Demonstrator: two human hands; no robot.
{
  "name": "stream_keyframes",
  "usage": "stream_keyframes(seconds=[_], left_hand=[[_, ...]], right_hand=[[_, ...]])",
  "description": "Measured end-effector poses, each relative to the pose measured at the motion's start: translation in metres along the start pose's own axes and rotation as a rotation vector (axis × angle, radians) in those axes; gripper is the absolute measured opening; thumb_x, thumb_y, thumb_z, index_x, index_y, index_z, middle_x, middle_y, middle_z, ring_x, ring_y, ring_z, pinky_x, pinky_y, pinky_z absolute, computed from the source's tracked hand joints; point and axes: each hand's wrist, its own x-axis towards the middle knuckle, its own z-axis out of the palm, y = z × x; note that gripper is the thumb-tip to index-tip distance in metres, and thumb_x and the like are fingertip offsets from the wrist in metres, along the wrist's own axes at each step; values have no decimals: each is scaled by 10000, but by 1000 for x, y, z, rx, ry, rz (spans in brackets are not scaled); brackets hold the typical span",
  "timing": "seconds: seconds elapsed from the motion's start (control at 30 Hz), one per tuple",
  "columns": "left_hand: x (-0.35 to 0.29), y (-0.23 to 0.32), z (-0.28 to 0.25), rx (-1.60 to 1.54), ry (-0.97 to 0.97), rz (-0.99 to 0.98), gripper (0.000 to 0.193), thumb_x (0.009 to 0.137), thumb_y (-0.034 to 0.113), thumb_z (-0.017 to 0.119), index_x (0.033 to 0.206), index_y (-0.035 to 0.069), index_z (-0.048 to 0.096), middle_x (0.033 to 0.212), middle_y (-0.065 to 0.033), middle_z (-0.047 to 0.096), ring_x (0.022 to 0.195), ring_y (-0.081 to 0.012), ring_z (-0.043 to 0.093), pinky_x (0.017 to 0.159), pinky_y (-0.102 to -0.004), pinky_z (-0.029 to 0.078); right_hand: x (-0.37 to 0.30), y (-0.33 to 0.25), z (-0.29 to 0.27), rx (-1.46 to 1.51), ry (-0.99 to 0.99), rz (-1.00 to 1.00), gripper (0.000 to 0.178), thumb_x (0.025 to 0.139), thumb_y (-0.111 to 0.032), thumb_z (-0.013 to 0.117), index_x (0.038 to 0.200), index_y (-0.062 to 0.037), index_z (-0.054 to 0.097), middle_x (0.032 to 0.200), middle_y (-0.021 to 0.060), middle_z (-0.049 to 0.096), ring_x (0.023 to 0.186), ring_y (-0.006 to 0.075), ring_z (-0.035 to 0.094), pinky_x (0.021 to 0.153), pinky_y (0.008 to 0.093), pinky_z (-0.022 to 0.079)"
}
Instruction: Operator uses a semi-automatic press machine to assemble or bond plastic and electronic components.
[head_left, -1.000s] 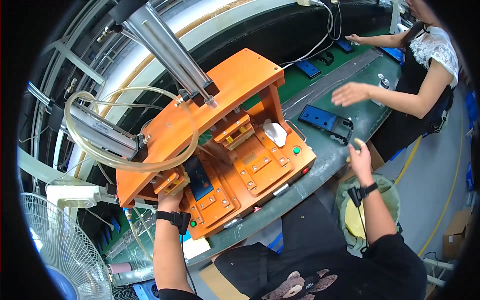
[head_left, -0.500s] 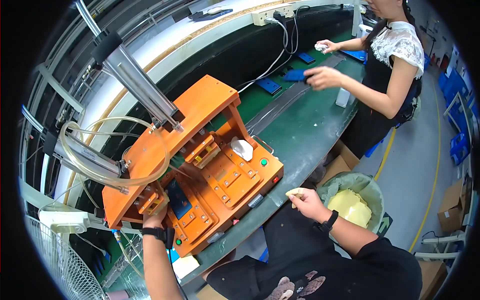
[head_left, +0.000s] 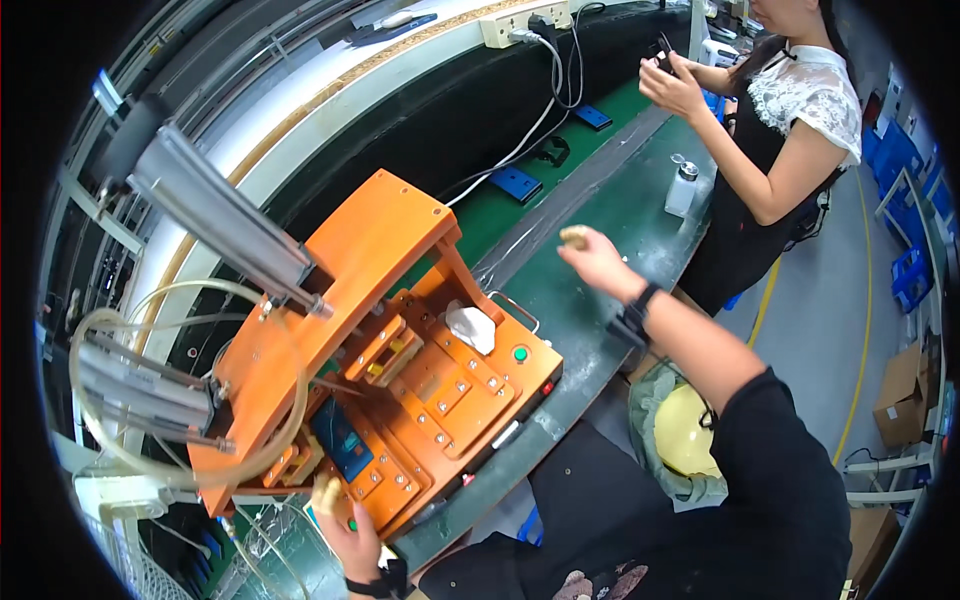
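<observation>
My left hand (head_left: 352, 542) hovers at the front left corner of an orange press (head_left: 385, 215), beside its green button. Its fingers are apart, with pale covers on the fingertips, and nothing shows in it. In the press's left station lies a dark blue flat panel (head_left: 342, 438) with a glossy face. The right station has a crumpled white cloth (head_left: 470, 328) at its back. My right hand (head_left: 603, 264) stretches over the green table (head_left: 610, 185), right of the press. Its fingers are bent, pale covers on their tips, and no held thing shows.
Metal cylinders (head_left: 220, 215) and clear hoses top the press. Blue rectangular pieces (head_left: 515, 183) lie along the table's back. A pump bottle (head_left: 682, 188) stands near a co-worker (head_left: 800, 120) holding something dark. At right, a lined bin (head_left: 650, 480) contains yellow material.
My right hand has moved from the table's front edge out over the tabletop. My left hand has drawn out from under the left press head. The co-worker's hands have come together.
</observation>
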Motion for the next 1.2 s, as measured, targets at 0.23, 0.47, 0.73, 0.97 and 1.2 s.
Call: stream_keyframes(seconds=[0.23,0.47,0.73,0.97,1.2], left_hand=[[-8,27,26,-125,231,-133,369,922,171,459,1231,-21,517,1322,-248,491,1229,-426,457,1094,-514,273],[-11,27,27,-210,189,-226,726,934,570,452,1281,-67,478,1310,-246,495,1258,-393,440,1077,-511,296],[-21,17,30,-321,227,-279,737,920,579,479,1289,-58,476,1341,-237,473,1274,-358,422,1076,-476,308],[-5,30,36,-299,276,-183,738,925,604,424,1253,-52,510,1323,-254,485,1262,-389,429,1055,-517,317],[-22,5,24,-273,389,-60,391,947,309,477,1176,3,560,1288,-207,504,1219,-364,462,1036,-476,343]], right_hand=[[163,19,6,-1000,155,69,511,792,-329,660,1226,-80,558,1238,164,529,1194,365,469,952,483,433],[235,30,14,-1113,181,264,528,803,-394,693,1247,-134,580,1286,142,498,1243,347,416,977,475,400],[256,47,22,-1004,153,130,341,775,-370,706,1052,-171,694,1253,130,563,1264,354,392,1010,471,355],[240,46,-12,-313,283,77,269,730,-275,715,807,-28,639,910,176,690,855,290,666,801,369,516],[88,3,-44,820,41,568,391,829,-282,657,1101,-32,528,970,72,556,835,239,584,764,389,505]])
